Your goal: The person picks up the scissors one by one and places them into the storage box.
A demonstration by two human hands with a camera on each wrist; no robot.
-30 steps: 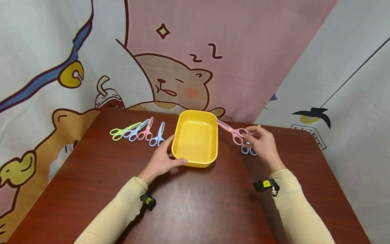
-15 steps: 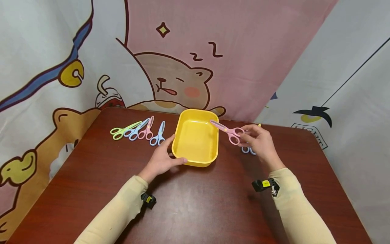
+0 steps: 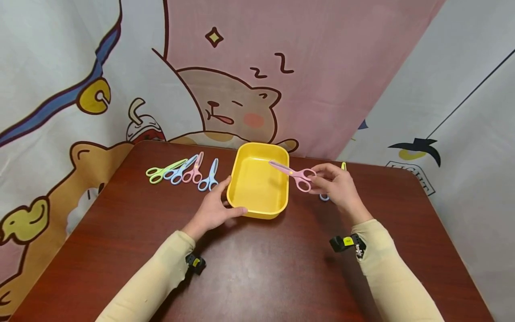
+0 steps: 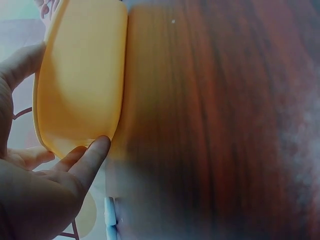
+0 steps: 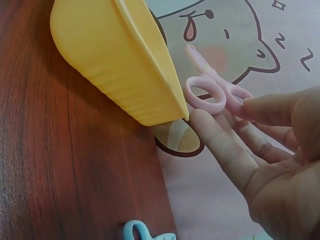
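Observation:
My left hand holds a yellow plastic bin at its near left corner, thumb on the front rim and fingers along the left wall. Nothing lies on the bin's floor. Between thumb and fingers, my right hand pinches pink scissors by a handle ring. Their blades point left, over the bin's right rim and above its inside. In the right wrist view, the pink scissors show beyond the bin's edge. Under the right hand, blue scissors lie on the table, mostly hidden.
Left of the bin lie green scissors, blue scissors, pink scissors and another blue pair close to my left fingers. A light-green tip shows behind my right hand. A printed curtain hangs behind the table.
My right hand has moved left with the pink scissors, bringing their blades from beside the bin's right rim to over its inside. The left hand and bin have stayed put.

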